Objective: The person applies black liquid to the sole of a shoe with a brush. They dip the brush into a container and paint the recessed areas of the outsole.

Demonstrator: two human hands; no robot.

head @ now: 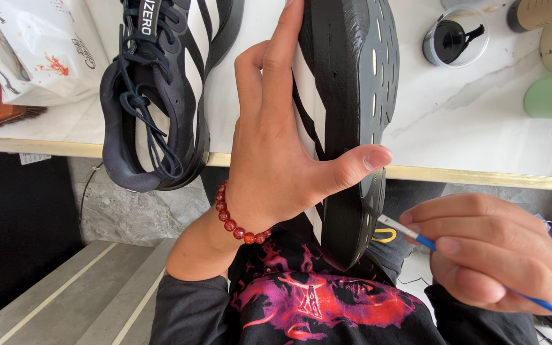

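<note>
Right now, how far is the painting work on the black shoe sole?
The sole held in the left hand already looks evenly black with a rough coat. In hand: the right hand puts the blue brush to the heel edge. Left: the second shoe lies on the table; its sole is hidden, so I cannot tell.

wrist: left hand (276, 160) wore a bracelet (237, 227) of round, glossy red-orange beads
sleeves: dark grey, pushed up on the left arm
shirt (314, 300): black with a pink, purple and red graphic print
right hand (493, 249): bare, no jewellery
</note>
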